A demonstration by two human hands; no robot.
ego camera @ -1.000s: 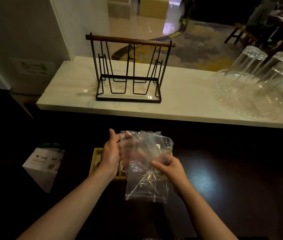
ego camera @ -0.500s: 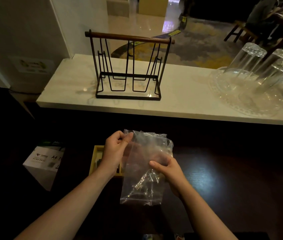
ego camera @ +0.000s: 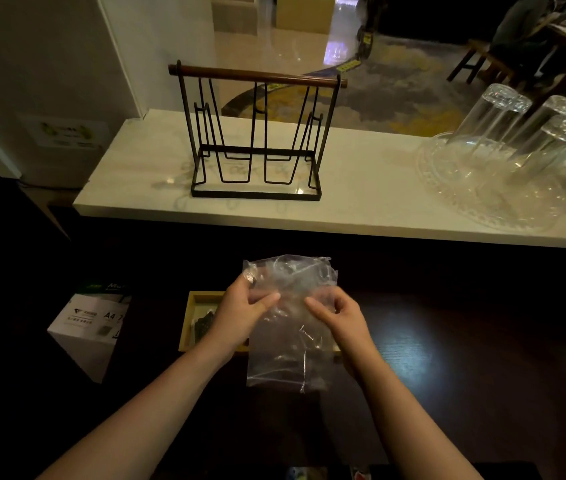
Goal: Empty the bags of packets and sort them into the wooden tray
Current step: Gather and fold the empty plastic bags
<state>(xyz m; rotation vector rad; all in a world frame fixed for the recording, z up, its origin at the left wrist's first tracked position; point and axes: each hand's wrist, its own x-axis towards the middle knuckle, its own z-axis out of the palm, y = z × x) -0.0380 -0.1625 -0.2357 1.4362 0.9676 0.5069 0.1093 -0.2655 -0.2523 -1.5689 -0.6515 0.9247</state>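
A clear plastic bag (ego camera: 290,355) hangs upright between my hands above the dark table; it looks empty. My left hand (ego camera: 240,315) pinches its left side near the top. My right hand (ego camera: 338,315) pinches the bag's right side at the same height. Behind and below my left hand lies the wooden tray (ego camera: 193,317), mostly hidden by hands and bag; a dark packet (ego camera: 205,323) shows in its left compartment.
A white A4 paper box (ego camera: 91,327) stands left of the tray. On the pale counter (ego camera: 361,202) behind are a black wire rack (ego camera: 257,133) with a wooden handle and a glass tray (ego camera: 482,188) with upturned glasses at the right. Colourful packets (ego camera: 309,474) peek at the bottom edge.
My left hand slid down from the bag's top edge toward the middle. My right hand rose and now pinches the bag beside it; the bag has crumpled slightly at the top.
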